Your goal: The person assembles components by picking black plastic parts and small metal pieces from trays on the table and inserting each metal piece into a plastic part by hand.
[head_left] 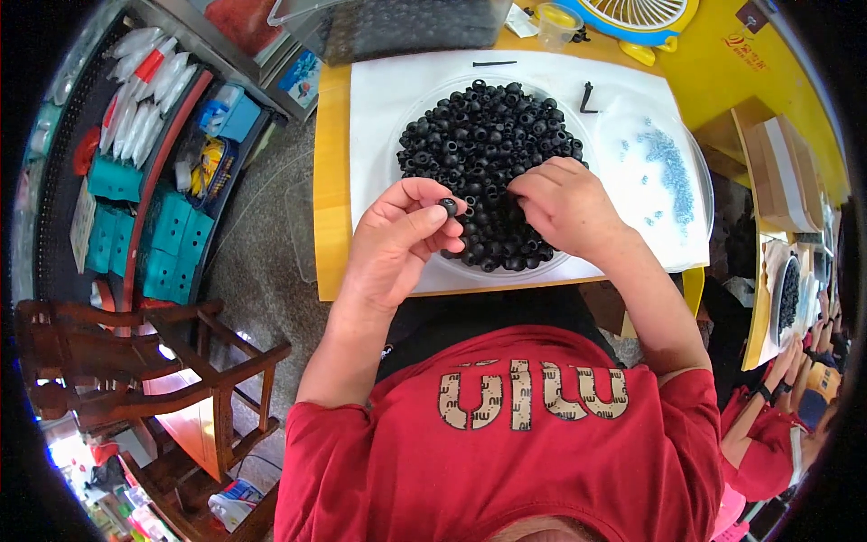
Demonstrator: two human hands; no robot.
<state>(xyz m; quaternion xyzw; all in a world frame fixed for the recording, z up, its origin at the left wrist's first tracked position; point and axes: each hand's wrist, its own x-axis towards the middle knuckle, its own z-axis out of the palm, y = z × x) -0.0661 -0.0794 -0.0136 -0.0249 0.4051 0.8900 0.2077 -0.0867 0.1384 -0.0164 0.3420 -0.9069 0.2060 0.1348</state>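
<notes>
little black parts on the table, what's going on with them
A person in a red shirt has one black hollow part pinched between the thumb and fingers of the left hand. The right hand has its fingertips down at the pile of black parts, which lies on a white sheet. Off to the right are small pale blue pieces.
</notes>
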